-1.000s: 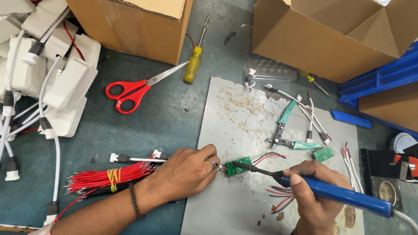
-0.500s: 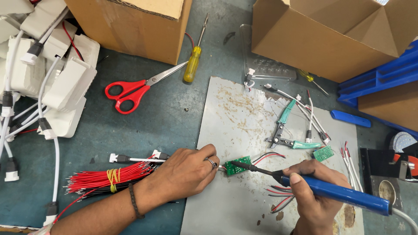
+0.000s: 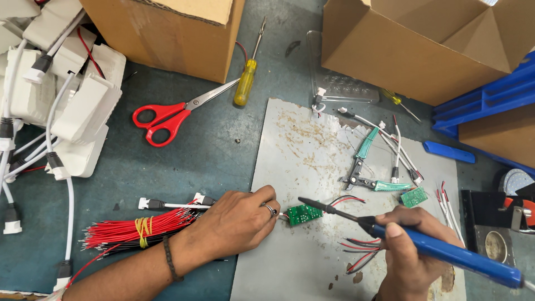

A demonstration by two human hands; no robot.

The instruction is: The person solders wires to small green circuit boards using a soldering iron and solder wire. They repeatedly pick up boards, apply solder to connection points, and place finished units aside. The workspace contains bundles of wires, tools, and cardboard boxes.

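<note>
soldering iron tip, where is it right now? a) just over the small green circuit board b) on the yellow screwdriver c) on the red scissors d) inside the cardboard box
a: the right hand holds the blue soldering iron with its tip at the small green circuit board, which the left hand steadies on the grey mat.

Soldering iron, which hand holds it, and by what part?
The right hand grips the soldering iron by its blue handle; the left hand steadies the green circuit board.
</note>
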